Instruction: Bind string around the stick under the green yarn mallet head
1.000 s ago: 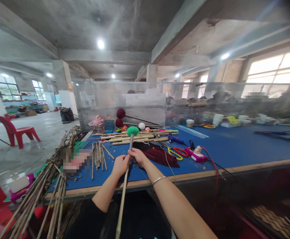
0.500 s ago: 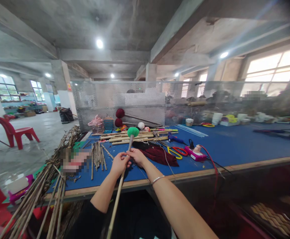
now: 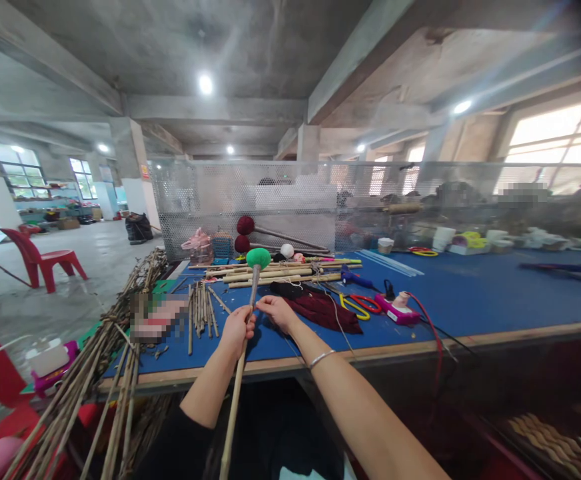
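A mallet-like stick with a round green head (image 3: 258,257) stands tilted in front of me, its bamboo shaft (image 3: 232,420) running down past the table edge. Below the head, the upper shaft has a grey covering. My left hand (image 3: 238,328) is wrapped around the shaft at the lower end of that covering. Just right of it, my right hand (image 3: 276,312) is closed in a pinch close to the shaft. A thin thread (image 3: 293,348) trails below the right hand; its end at the fingertips is too fine to make out. Dark red yarn (image 3: 320,312) lies beyond the right hand.
On the blue table (image 3: 450,293) lie bamboo sticks (image 3: 270,273), short twigs (image 3: 201,310), yellow-and-red-handled scissors (image 3: 355,308), a glue gun (image 3: 355,277) and a purple power strip (image 3: 398,310). Two dark red mallets (image 3: 245,225) rest behind. Long branches (image 3: 88,363) lean at left.
The green head has tilted slightly left with the stick. My right hand has come off the shaft a little to the right, while my left hand keeps its grip.
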`<state>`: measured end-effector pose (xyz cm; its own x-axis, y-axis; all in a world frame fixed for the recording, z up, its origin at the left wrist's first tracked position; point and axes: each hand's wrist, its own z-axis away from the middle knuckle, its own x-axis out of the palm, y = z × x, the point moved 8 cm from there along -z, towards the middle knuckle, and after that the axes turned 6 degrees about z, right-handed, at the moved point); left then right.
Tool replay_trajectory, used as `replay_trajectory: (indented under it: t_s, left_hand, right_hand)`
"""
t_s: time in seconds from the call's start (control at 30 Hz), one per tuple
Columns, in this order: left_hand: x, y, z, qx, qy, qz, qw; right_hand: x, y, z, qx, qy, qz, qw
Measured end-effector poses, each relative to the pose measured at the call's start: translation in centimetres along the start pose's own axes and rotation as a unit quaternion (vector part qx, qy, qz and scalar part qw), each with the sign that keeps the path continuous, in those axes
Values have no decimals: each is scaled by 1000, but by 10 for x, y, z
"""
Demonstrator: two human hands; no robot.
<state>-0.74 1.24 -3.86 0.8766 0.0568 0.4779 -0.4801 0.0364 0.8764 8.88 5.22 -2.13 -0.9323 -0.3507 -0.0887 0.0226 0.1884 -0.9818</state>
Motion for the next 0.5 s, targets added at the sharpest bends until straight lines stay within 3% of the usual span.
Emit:
replay_trajectory:
  t_s: [0.13,0.23,0.37,0.5]
  left_hand:
    - [1,1,3,9,2,15,1000]
    - [-1,1,2,13,3,3,1000]
    - [-8,4,-1,10,17,8,1000]
    - [-10,6,-1,-2,11,35,999]
  right_hand:
    - [-6,2,1,-4,33,27,999]
    - [-4,6,1,7,18,18,1000]
    - [3,-4,9,58,-75,50,994]
    - [-3,-56,55,57,-212,130,967]
